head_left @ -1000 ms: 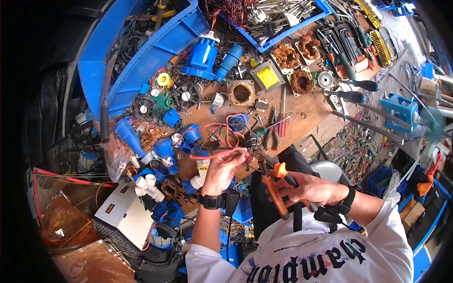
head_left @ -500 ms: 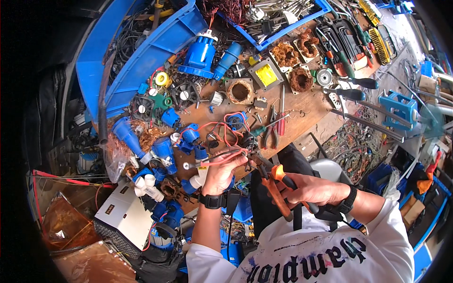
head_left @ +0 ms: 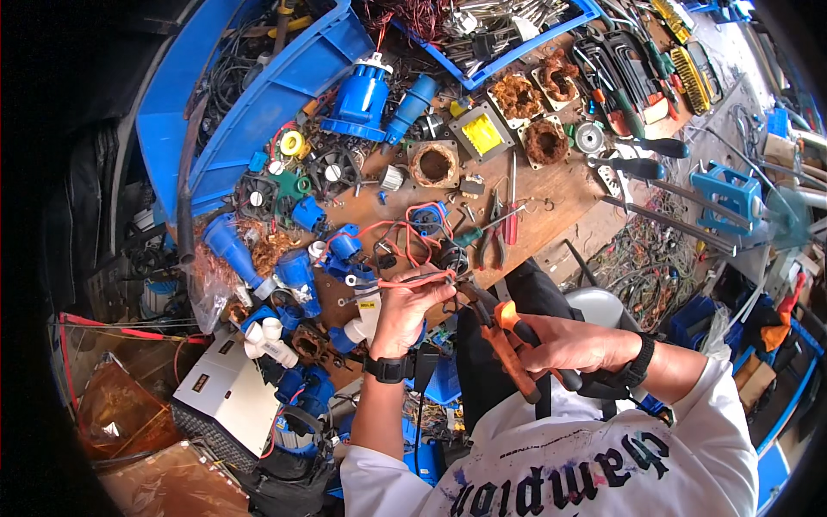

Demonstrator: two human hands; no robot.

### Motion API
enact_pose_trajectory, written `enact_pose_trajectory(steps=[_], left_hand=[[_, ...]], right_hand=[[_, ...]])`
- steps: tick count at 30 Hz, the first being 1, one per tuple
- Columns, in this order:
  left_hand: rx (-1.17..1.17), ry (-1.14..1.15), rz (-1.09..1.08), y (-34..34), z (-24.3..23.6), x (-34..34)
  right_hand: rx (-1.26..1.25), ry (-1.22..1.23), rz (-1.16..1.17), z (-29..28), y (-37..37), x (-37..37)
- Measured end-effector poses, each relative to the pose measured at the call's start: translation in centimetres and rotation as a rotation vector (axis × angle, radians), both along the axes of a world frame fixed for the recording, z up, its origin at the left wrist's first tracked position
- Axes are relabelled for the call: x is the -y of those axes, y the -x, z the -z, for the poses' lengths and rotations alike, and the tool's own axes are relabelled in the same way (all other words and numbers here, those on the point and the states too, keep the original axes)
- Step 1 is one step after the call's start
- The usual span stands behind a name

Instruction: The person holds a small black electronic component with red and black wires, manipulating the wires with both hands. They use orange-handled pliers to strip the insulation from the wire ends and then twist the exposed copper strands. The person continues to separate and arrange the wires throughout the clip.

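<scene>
Brown wooden surface [head_left: 564, 194], crowded with electrical scrap: upright blue plastic housing [head_left: 357, 99] at the far side, square metal-framed transformer with a yellow centre [head_left: 482, 135], square plates bearing rusty brown rings, slim red-handled pliers [head_left: 492, 246] lying beside a red-handled screwdriver [head_left: 512, 226]. Left hand [head_left: 407, 312], at the near edge, has its fingers pinched narrow on a red insulated cable [head_left: 424, 280]; silver ring terminals [head_left: 351, 280] stick out to the left of that hand. Right hand [head_left: 573, 341] wraps its fingers round large orange-and-black-handled pliers [head_left: 501, 343], over the lap, head pointing toward the left fingertips. Cannot tell whether the tool's jaws touch the cable.
</scene>
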State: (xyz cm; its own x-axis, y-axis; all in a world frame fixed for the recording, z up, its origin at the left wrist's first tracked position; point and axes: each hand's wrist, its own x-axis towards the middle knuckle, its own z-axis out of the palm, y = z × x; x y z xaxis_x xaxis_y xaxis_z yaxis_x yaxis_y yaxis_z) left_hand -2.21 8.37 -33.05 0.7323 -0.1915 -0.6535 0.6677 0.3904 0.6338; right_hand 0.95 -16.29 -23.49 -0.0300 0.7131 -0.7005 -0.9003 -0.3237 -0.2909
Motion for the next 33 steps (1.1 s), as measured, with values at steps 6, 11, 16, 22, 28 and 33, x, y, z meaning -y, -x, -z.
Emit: enact_pose_trajectory(steps=[6, 11, 16, 22, 28, 33], left_hand=[[-0.001, -0.07, 0.06, -0.1, -0.4, -0.2], [-0.031, -0.055, 0.072, -0.8, -1.6, 0.1], [-0.074, -0.033, 0.064, -0.7, -1.6, 0.2], [-0.1, -0.005, 0.103, -0.7, -1.7, 0.1], [-0.111, -0.018, 0.045, -0.4, -1.7, 0.5], [-0.08, -0.054, -0.007, -0.4, -1.6, 0.6]], right_hand=[[0.024, 0.004, -0.049, -0.9, -0.7, 0.0], [0.012, -0.01, -0.037, -0.7, -0.7, 0.1], [0.011, -0.041, 0.028, -0.8, -0.9, 0.0], [-0.002, -0.032, -0.058, -1.4, -1.8, -0.1], [0.027, 0.014, -0.044, -1.1, -1.6, -0.2], [0.048, 0.032, 0.017, -1.4, -1.6, -0.6]])
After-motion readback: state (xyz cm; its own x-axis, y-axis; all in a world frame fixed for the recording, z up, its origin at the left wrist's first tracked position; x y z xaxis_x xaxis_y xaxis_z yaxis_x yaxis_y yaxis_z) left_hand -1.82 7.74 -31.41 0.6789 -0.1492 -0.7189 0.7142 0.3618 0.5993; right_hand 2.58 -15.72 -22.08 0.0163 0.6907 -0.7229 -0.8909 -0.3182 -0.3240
